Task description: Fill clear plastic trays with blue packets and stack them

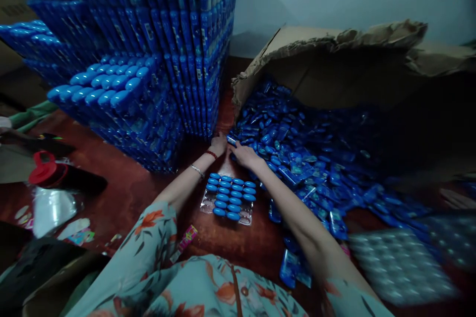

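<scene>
The left hand [219, 144] and right hand [245, 155] meet at a pack [231, 139] by the heap [293, 143], though I cannot tell whether either grip is clamped, while the tray [207, 203] lies on the bench [115, 146] between the forearms [284, 190], presumably for easy reach.

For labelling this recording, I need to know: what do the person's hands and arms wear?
The left hand has a thin red bracelet and a silvery bracelet at its wrist; the right hand shows none. The sleeves are pale blue-green with orange flowers and dark leaves.
</scene>
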A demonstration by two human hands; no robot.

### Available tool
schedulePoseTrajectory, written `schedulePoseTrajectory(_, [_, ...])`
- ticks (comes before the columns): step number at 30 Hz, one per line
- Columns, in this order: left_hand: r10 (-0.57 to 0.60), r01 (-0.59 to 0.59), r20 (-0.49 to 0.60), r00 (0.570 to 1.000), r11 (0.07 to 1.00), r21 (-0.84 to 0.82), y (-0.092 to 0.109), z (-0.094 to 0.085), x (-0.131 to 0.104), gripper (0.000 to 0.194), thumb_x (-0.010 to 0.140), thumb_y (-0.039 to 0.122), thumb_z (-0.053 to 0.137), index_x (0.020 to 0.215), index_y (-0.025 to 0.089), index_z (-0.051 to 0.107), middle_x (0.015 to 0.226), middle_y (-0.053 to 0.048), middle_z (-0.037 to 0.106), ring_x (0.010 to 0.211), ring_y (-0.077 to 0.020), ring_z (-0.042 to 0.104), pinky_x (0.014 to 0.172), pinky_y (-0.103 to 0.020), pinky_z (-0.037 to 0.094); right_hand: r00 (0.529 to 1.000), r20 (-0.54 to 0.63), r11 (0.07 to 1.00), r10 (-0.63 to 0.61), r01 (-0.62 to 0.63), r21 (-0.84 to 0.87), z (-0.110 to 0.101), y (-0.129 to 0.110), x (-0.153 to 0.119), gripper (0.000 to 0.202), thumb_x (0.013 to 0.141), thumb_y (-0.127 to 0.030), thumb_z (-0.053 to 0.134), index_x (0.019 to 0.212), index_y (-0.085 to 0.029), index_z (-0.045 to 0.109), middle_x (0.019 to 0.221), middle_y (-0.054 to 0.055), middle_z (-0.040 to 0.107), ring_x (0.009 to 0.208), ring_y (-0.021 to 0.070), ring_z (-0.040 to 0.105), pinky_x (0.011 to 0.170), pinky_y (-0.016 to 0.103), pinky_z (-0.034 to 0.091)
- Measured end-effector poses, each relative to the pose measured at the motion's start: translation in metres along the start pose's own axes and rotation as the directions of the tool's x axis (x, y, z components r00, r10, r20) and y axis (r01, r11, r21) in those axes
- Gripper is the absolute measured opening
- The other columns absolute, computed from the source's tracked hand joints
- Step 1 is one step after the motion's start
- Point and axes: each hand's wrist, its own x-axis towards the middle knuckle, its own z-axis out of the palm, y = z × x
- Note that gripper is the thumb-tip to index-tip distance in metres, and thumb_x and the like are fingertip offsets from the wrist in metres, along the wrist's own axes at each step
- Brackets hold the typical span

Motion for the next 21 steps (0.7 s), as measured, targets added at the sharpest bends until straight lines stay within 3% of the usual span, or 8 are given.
schedulePoseTrajectory(3, [0.071,-0.07,0.032,0.997,0.997,-0.031,-0.015,-0.002,-0.017,0.03,0.087,0.023,0.055,0.113,0.008,0.054,0.114,-0.016,0.055,0.095,-0.0232,0.061,0.08,-0.037,0.05,0.999,-0.037,1.0,-0.01,0.01,0.02,0.005,0.008,-0.016,0.041,0.084,-0.012,0.042,0.124,-0.02,0.045,0.128,0.015,0.045,0.092,0.0234,0.062,0.072,0.033,0.047])
schedulePoseTrajectory(5, [0.124,-0.123,0.02,0.992,0.99,-0.067,-0.029,-0.008,-0.036,0.029,0.086,0.019,0.052,0.113,0.007,0.055,0.114,-0.018,0.055,0.096,-0.0242,0.061,0.082,-0.034,0.049,0.988,-0.155,0.994,-0.002,0.019,0.108,0.007,0.018,-0.037,0.033,0.088,-0.019,0.042,0.12,-0.018,0.046,0.124,0.014,0.048,0.093,0.0238,0.061,0.075,0.034,0.047])
schedulePoseTrajectory(9, [0.179,-0.203,-0.14,0.974,0.962,-0.183,-0.063,-0.017,-0.093,0.034,0.089,0.017,0.045,0.123,0.012,0.047,0.118,-0.013,0.055,0.107,-0.019,0.056,0.092,-0.031,0.045,0.819,-0.549,0.849,0.165,0.165,0.502,0.017,0.035,-0.102,0.021,0.089,-0.034,0.047,0.104,-0.021,0.055,0.101,0.007,0.062,0.094,0.0214,0.06,0.083,0.035,0.047])
schedulePoseTrajectory(10, [0.155,-0.244,-0.294,0.943,0.923,-0.297,-0.072,-0.017,-0.111,0.032,0.089,0.018,0.047,0.12,0.013,0.05,0.113,-0.011,0.057,0.104,-0.0188,0.057,0.091,-0.033,0.046,0.796,-0.557,0.786,0.238,0.179,0.591,0.022,0.036,-0.121,0.021,0.088,-0.035,0.05,0.102,-0.022,0.056,0.095,0.005,0.063,0.087,0.02,0.061,0.079,0.033,0.049])
schedulePoseTrajectory(12, [-0.008,-0.275,-0.501,0.866,0.829,-0.488,-0.088,-0.013,-0.148,0.026,0.086,0.024,0.053,0.11,0.017,0.057,0.101,-0.006,0.061,0.093,-0.0172,0.06,0.085,-0.031,0.048,0.829,-0.446,0.629,0.337,0.155,0.762,0.036,0.03,-0.155,0.022,0.087,-0.036,0.051,0.104,-0.023,0.055,0.081,0.001,0.063,0.066,0.0158,0.062,0.063,0.029,0.051])
schedulePoseTrajectory(15, [-0.274,-0.209,-0.507,0.817,0.679,-0.704,-0.099,-0.001,-0.198,0.022,0.077,0.029,0.065,0.095,0.018,0.062,0.088,-0.002,0.064,0.081,-0.0151,0.062,0.077,-0.028,0.05,0.869,-0.326,0.491,0.372,0.115,0.864,0.064,0.009,-0.186,0.023,0.086,-0.037,0.053,0.104,-0.023,0.053,0.078,0.0,0.064,0.059,0.0147,0.062,0.054,0.027,0.051])
schedulePoseTrajectory(18, [-0.368,-0.181,-0.453,0.812,0.579,-0.795,-0.088,0.015,-0.227,0.018,0.073,0.028,0.069,0.086,0.017,0.063,0.081,-0.001,0.065,0.076,-0.0136,0.062,0.073,-0.025,0.051,0.832,-0.437,0.622,0.341,0.149,0.769,0.091,-0.012,-0.191,0.018,0.086,-0.032,0.054,0.1,-0.022,0.057,0.09,0.004,0.065,0.081,0.0182,0.064,0.072,0.031,0.053])
schedulePoseTrajectory(21, [-0.321,-0.241,-0.476,0.819,0.56,-0.792,-0.072,0.032,-0.232,0.015,0.075,0.027,0.068,0.085,0.017,0.064,0.081,-0.001,0.065,0.075,-0.0133,0.062,0.071,-0.024,0.051,0.836,-0.525,0.785,0.161,0.214,0.581,0.102,-0.024,-0.185,0.021,0.089,-0.022,0.046,0.107,-0.022,0.056,0.097,0.006,0.063,0.089,0.0183,0.062,0.078,0.032,0.051])
